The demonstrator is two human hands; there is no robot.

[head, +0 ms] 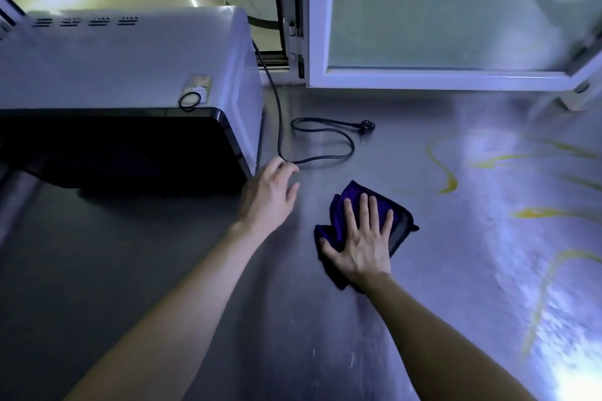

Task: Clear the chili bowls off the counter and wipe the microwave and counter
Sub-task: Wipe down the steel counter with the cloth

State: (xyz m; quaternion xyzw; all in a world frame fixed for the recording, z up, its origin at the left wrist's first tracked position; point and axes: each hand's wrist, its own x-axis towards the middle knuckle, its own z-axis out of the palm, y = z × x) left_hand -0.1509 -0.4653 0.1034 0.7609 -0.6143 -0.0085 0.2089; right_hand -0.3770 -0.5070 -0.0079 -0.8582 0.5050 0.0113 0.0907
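Head view:

Microwave (130, 68) at back left of counter (163, 270). Front dark, inside can't be seen. Small black ring (190, 100) lies on top.

Right hand (361, 244) flat, fingers spread, pressing purple cloth (347, 197) on counter.

Left hand (268, 195) loose, fingers a bit bent, holding nothing, just beside microwave's front corner. Tips right by black cord (325, 156); can't tell if touching.

Plug (366, 125) lies loose on counter.

Yellow smears (446, 179) to right of cloth, on wide bare counter.

White window frame (423, 78) along back edge.
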